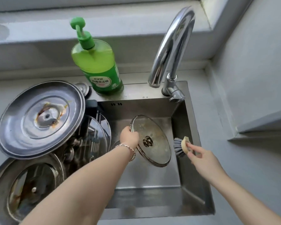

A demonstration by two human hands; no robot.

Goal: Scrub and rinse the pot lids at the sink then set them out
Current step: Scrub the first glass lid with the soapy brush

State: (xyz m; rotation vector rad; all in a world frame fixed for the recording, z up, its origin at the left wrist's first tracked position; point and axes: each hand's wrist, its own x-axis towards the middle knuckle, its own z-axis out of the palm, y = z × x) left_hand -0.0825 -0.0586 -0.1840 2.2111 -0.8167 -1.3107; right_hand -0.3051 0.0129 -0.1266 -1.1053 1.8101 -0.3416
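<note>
1. While the left hand [129, 136] clamps the far-left rim of a round glass pot lid with a metal rim [152, 142], the lid stands tilted inside the square steel sink [146, 181], near its back right corner.
2. The right hand [201, 158] pinches a beige-handled brush with grey bristles [180, 147], its bristles just beside the lid's right edge.
3. Two large stainless steel lids [40, 119], stained brown at the centre, overlap at the sink's left edge.
4. A green pump bottle of dish soap [97, 65] and a curved chrome tap [170, 51] stand on the sink's back ledge.
</note>
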